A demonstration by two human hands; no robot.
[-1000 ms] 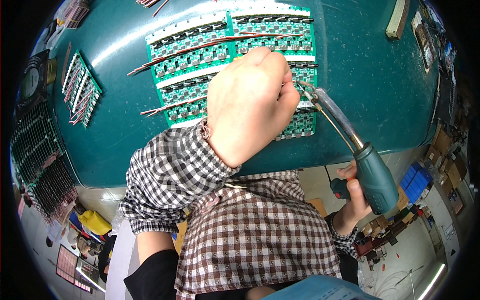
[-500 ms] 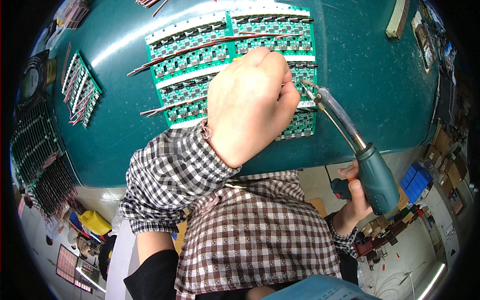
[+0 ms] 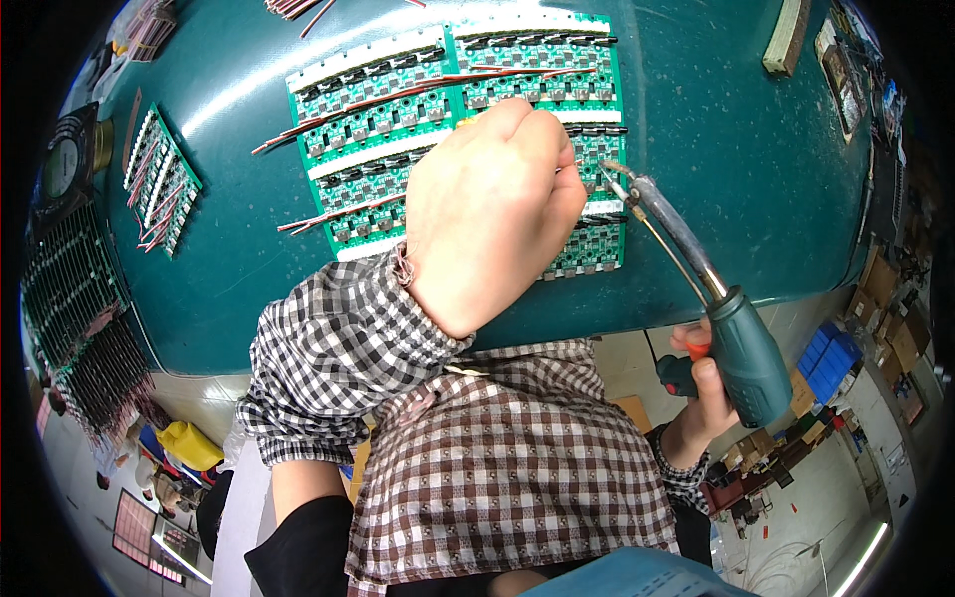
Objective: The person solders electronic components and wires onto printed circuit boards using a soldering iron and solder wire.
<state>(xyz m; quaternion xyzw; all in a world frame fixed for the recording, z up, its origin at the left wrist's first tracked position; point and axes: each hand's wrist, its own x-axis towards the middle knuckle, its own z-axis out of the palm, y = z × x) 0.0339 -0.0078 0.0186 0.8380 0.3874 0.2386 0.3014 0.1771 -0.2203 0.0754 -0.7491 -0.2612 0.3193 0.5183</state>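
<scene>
My left hand is closed above the green circuit boards, thumb and forefinger pinched together. Whatever they pinch is hidden; a bit of yellow shows beside the knuckles. My right hand is wrapped around the dark green handle of a soldering gun, a finger by its red trigger. The gun's thin tip reaches over the boards' right part, just right of my left fingertips. Several red and dark wires lie across the boards, which carry white strips and rows of black parts.
A smaller board bundle with wires lies on the green table at left. At the far right are a wooden block and a worn metal piece. Wired boards hang by the left edge; blue bins stand beyond the right.
The soldering tip sits slightly farther right of the left fingertips. More of the red trigger shows. The boards and left hand appear shifted slightly left, along with the whole view.
</scene>
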